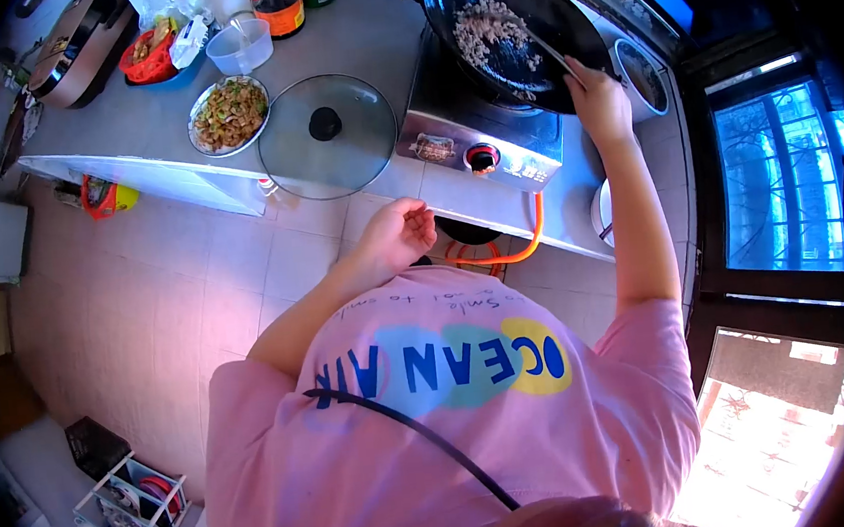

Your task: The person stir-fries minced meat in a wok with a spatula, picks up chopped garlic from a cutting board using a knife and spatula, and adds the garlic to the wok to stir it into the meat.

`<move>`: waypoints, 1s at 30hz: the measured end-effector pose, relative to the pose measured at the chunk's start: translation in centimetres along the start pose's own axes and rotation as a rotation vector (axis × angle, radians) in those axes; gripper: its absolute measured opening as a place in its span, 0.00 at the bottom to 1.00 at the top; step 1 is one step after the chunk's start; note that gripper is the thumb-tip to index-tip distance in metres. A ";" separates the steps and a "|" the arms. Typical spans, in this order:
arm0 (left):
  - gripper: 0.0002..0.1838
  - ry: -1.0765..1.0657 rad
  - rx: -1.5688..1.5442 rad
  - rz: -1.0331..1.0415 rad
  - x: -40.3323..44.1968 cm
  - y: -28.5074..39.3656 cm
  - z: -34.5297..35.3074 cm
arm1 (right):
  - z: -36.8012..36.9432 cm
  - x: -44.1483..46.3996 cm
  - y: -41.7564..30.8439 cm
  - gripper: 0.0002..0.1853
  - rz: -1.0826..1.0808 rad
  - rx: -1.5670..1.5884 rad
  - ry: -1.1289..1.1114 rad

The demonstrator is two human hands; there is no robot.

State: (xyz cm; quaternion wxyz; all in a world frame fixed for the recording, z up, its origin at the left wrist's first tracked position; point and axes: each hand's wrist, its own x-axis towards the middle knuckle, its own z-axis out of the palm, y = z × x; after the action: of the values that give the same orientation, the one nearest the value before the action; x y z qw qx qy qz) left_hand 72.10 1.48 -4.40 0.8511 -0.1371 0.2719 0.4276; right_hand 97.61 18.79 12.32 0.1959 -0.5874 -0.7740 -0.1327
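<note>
My right hand (601, 102) is closed around the handle of a long spatula (552, 51). Its far end reaches into a black wok (562, 25), among crumbled minced meat (490, 35); the blade itself is hard to make out. The wok sits on a silver gas stove (452, 145) with a red-ringed knob. Just in front of the counter edge, my left hand (400, 235) hovers with fingers loosely curled and nothing visible in them. Nearest to it on the counter is a glass lid (362, 153) with a black knob.
Left of the lid stands a plate of cooked food (228, 115). Behind it are a plastic tub (241, 50), a red basket (151, 54) and a sauce bottle (279, 5). An orange gas hose (538, 233) hangs from the stove. A white pot (642, 79) stands right of the wok.
</note>
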 end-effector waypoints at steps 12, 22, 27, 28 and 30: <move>0.04 0.061 -0.045 0.024 0.4 -0.1 0.5 | -3.0 -0.9 0.7 0.13 -0.039 -0.058 -0.055; 0.05 0.036 -0.079 0.033 0.3 0.2 -0.4 | -6.0 -2.8 0.2 0.13 -0.074 0.000 -0.079; 0.05 0.113 -0.091 0.092 0.4 0.6 0.0 | -11.5 -5.6 0.3 0.13 -0.026 0.025 -0.233; 0.05 0.114 -0.087 0.087 0.3 0.6 0.2 | -10.8 -4.8 -1.5 0.13 0.045 -0.088 -0.283; 0.05 -0.014 -0.025 0.095 0.2 0.2 0.5 | -5.6 -2.6 0.1 0.13 -0.101 -0.100 -0.075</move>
State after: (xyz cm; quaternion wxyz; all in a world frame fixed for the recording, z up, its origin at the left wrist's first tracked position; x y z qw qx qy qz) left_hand 72.24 1.95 -4.08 0.8300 -0.1316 0.2670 0.4718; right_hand 99.19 14.12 16.07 0.1301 -0.5613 -0.8017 -0.1589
